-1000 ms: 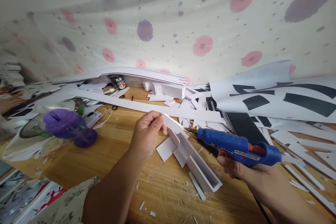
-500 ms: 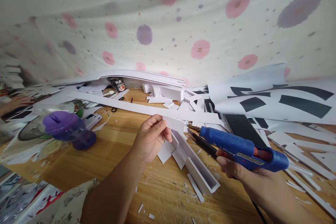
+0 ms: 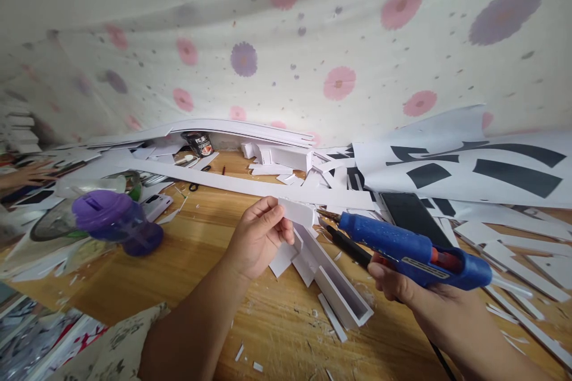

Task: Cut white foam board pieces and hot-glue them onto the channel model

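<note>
Between thumb and fingers, my left hand (image 3: 261, 235) pinches a small white foam board piece (image 3: 298, 212) by its left end. My right hand (image 3: 424, 303) is wrapped round a blue glue gun (image 3: 397, 247) with a clear glue stick poking from its back. The nozzle points left, close to the right end of the piece; whether they touch I cannot tell. Below them on the wooden table lies a long white box-like foam board part (image 3: 342, 292) with an open channel. A black-handled tool (image 3: 348, 244) shows just under the gun, partly hidden.
A purple-lidded cup (image 3: 118, 220) stands at left. Behind are a long white strip (image 3: 241, 186), a black tub (image 3: 200, 144) and scissors (image 3: 194, 186). A dark phone (image 3: 413, 220) and white offcuts (image 3: 513, 256) lie at right. Another person's hand (image 3: 27, 175) is at far left.
The held piece has tilted slightly, showing more of its flat face. Both hands keep their grips almost in place. At far left, the other person's hand has shifted a little.
</note>
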A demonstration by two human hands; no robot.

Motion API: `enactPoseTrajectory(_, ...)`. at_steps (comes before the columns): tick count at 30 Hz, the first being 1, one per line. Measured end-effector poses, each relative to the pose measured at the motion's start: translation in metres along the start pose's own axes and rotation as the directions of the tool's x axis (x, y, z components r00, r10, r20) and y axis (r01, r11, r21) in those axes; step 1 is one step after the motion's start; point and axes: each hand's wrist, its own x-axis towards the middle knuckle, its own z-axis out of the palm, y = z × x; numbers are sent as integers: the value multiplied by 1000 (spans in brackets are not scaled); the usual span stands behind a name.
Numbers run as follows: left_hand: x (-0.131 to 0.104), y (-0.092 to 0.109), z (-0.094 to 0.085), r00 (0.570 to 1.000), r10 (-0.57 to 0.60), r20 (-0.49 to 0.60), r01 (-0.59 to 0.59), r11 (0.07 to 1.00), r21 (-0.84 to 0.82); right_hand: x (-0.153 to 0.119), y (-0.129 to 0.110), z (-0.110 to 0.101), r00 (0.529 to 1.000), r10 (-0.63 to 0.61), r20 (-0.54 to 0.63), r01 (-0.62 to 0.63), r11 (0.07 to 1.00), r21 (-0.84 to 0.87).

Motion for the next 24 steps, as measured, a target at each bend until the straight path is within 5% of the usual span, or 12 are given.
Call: enactPoseTrajectory(24, 0, 1, -1, 1000, 7, 1, -7, 1000, -20, 0, 6, 0, 998, -56, -36, 53, 996, -70)
